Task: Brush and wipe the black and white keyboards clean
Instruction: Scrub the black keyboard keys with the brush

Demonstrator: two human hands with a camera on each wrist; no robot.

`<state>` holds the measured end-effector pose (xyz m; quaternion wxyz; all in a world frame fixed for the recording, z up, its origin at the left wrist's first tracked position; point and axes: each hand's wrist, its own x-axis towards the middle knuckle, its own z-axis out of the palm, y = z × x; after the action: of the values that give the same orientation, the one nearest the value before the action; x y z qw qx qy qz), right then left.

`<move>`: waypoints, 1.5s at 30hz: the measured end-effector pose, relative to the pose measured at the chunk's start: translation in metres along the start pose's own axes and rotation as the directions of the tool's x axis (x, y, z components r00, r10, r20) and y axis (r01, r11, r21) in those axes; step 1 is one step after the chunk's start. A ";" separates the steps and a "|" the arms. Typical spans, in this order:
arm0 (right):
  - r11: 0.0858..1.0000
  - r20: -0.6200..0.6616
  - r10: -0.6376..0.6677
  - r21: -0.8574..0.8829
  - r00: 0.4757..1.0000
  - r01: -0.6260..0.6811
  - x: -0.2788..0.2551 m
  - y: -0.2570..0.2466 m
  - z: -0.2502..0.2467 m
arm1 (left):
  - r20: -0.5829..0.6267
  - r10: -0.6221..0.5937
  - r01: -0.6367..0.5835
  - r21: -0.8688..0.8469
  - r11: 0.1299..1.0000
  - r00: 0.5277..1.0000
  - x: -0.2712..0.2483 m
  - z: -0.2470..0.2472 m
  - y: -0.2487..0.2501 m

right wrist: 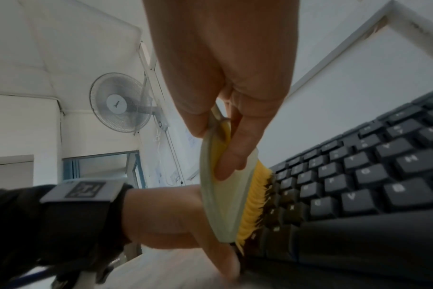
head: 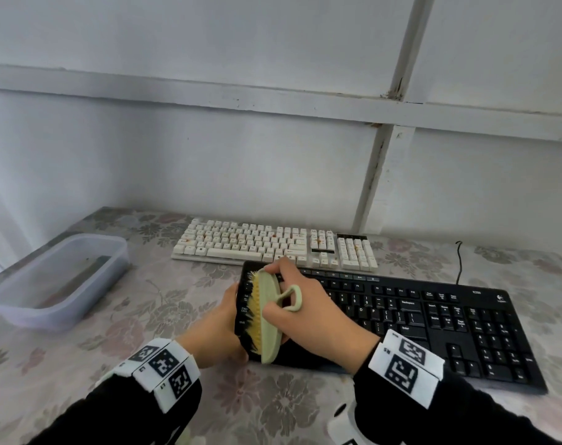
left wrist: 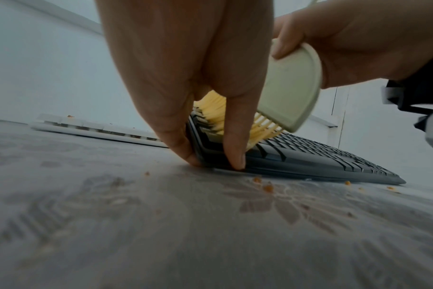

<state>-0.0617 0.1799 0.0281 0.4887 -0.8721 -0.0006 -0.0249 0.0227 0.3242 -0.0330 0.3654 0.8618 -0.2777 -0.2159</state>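
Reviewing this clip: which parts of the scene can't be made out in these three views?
- Black keyboard: in the head view its left keys are hidden by the right hand and brush.
- Left hand: fingertips hidden behind the keyboard edge.
- Plastic tub: contents blurred.
- White keyboard: left wrist view shows only an edge-on strip.

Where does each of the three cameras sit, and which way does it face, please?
Head: looks down at black keyboard, white keyboard; both hands, sleeves show.
Left wrist: low over the table, along left hand to keyboard's end.
Right wrist: low, tilted up along right hand to a wall fan.
All share the brush.
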 end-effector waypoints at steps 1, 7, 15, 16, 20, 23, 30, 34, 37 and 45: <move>1.000 0.018 0.005 -0.001 1.000 -0.005 -0.003 0.001 0.002 | -0.002 0.003 -0.003 -0.006 1.000 1.000 0.000 0.000 0.000; 0.998 0.090 0.052 0.039 0.995 -0.056 -0.007 -0.006 -0.011 | 0.006 0.002 -0.002 0.018 1.000 1.000 -0.003 -0.001 0.008; 0.979 -0.127 0.021 0.206 0.992 0.006 0.015 -0.011 -0.015 | 0.017 -0.041 0.040 0.046 0.998 0.999 -0.001 -0.001 0.005; 0.984 -0.098 0.026 0.179 0.995 -0.008 0.014 -0.009 -0.013 | 0.011 -0.027 0.026 0.041 0.999 1.000 -0.001 -0.001 0.005; 0.995 -0.008 0.051 0.088 0.999 -0.050 0.002 -0.004 -0.004 | -0.003 0.017 -0.017 0.002 1.000 1.000 -0.001 0.000 0.003; 0.997 0.078 0.072 0.036 0.994 -0.075 -0.010 -0.002 -0.004 | 0.007 0.037 -0.037 -0.008 0.999 0.999 -0.001 0.000 0.002; 0.990 0.175 0.110 0.064 0.978 -0.122 -0.020 -0.016 -0.042 | 0.017 -0.029 0.029 0.009 1.000 0.999 0.000 -0.001 0.000; 0.993 -0.123 0.038 0.119 0.992 -0.024 -0.010 -0.028 -0.076 | 0.060 -0.076 0.074 0.021 0.997 0.995 -0.001 -0.002 0.003; 0.997 -0.265 -0.026 0.057 0.964 0.043 0.001 -0.031 -0.088 | 0.059 -0.077 0.076 0.012 0.997 0.995 -0.001 -0.002 0.003; 0.997 -0.246 0.047 -0.053 0.968 -0.062 0.010 -0.026 -0.080 | 0.067 -0.082 0.083 -0.008 0.997 0.994 -0.001 -0.003 0.003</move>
<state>-0.0556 0.1255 0.0925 0.4590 -0.8764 0.0842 -0.1188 0.0229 0.3246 -0.0283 0.3513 0.8628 -0.2528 -0.2611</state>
